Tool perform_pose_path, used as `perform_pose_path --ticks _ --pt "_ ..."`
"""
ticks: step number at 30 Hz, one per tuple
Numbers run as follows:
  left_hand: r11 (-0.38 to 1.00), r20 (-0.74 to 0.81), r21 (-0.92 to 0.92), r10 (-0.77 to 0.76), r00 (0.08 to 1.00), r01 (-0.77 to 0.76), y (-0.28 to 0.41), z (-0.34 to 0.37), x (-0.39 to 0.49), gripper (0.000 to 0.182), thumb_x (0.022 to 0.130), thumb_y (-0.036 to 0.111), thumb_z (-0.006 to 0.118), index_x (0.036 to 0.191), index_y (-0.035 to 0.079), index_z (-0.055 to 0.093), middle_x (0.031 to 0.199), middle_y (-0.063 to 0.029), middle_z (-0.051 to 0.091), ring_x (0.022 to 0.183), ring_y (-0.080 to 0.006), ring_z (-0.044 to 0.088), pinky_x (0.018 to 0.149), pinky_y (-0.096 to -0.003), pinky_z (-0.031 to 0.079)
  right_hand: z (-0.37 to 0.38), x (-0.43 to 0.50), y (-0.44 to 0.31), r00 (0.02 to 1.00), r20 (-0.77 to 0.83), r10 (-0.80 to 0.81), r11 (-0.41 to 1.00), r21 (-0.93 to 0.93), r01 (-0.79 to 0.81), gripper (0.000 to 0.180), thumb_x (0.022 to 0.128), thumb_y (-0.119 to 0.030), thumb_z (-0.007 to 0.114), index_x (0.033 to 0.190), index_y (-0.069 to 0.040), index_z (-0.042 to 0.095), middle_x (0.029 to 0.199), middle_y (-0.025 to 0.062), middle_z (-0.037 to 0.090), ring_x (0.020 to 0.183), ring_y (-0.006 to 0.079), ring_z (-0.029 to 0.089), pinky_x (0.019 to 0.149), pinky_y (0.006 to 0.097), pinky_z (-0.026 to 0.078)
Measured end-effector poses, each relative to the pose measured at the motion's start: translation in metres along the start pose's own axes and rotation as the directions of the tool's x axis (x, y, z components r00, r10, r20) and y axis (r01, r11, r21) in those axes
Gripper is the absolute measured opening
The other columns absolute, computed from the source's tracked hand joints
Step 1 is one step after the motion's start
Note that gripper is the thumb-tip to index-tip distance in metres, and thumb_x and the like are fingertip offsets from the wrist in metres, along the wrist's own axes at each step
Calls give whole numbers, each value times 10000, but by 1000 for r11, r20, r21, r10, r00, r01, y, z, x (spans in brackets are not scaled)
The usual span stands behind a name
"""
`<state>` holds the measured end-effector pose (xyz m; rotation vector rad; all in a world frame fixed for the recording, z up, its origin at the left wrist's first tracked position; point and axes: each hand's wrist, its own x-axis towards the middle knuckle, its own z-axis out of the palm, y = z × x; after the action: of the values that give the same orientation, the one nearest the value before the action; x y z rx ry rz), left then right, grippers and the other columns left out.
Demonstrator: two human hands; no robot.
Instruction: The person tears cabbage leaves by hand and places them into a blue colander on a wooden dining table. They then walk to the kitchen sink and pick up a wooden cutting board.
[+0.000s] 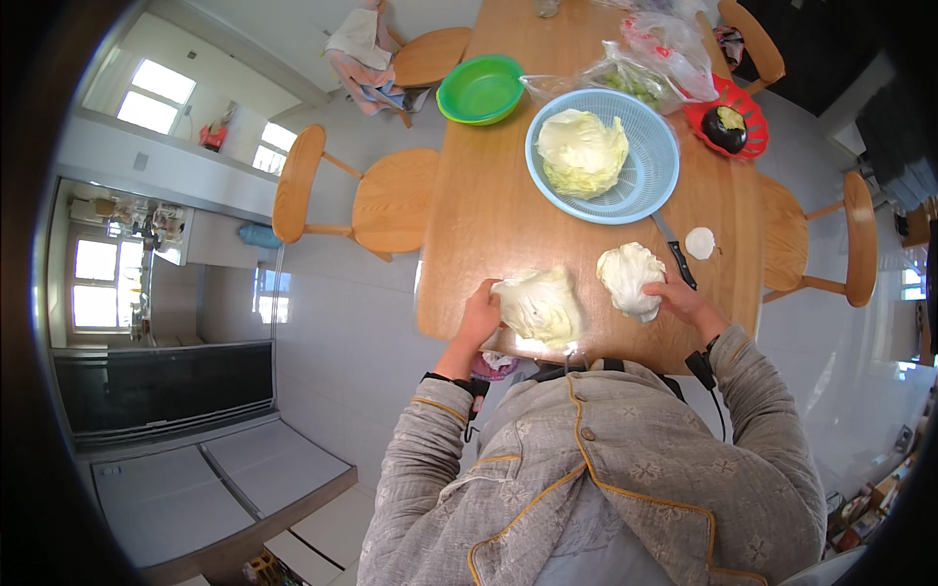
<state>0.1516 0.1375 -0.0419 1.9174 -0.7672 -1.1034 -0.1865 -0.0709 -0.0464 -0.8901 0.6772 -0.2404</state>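
Observation:
My left hand [480, 315] grips the left edge of a pale cabbage leaf [541, 306] just over the near end of the table. In my right hand [680, 294] is a small, compact cabbage head [630, 280], held from its right side with the thumb on top. A knife with a black handle [681, 265] lies beyond that hand, its blade pointing towards a blue plastic colander [648, 176]. Pulled-off cabbage leaves [582, 154] rest in the colander. To the right of the knife is a flat, round white piece [700, 243], perhaps a slice of the cabbage base.
Green plastic basins [480, 89] stand at the table's left edge. Farther back are clear plastic bags [630, 77] with green produce inside. A red scalloped dish [755, 121] holds a dark round object [724, 133]. Wooden chairs [392, 198] flank the wooden table [480, 209].

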Motion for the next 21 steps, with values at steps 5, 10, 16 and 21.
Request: perform_pose_path --ticks 5,10,16,21 --pt "997 30 -19 -77 997 77 26 -10 -8 312 956 65 432 1243 33 550 975 -154 658 797 -231 678 597 -356 598 0 -26 -12 998 -34 47 987 155 -41 778 837 -171 708 1492 -94 295 1425 88 463 1282 228 501 1031 391 457" --pt "976 122 -175 -107 987 128 58 -25 -8 351 981 125 413 1313 63 508 1196 -96 609 1026 -209 635 766 -379 587 -14 -29 6 925 -172 -340 840 -497 216 925 739 -239 805 1493 -84 291 1432 149 446 1319 306 454 1069 431 406" --pt "905 156 -421 7 988 60 121 -2 8 340 1012 139 413 1338 57 463 1289 -102 565 1123 -235 606 804 -356 596 -2 -42 11 933 -84 -349 336 -941 41 1134 581 -365 858 1507 -88 265 1398 221 398 1318 408 353 1122 490 284" --pt "774 234 -630 106 966 67 171 58 37 411 1030 139 388 1428 39 361 1383 -149 498 1169 -296 594 910 -428 582 6 -51 15 931 -44 -362 256 -965 54 1125 588 -378 847 1515 -145 253 1435 206 342 1339 426 298 1108 514 319"
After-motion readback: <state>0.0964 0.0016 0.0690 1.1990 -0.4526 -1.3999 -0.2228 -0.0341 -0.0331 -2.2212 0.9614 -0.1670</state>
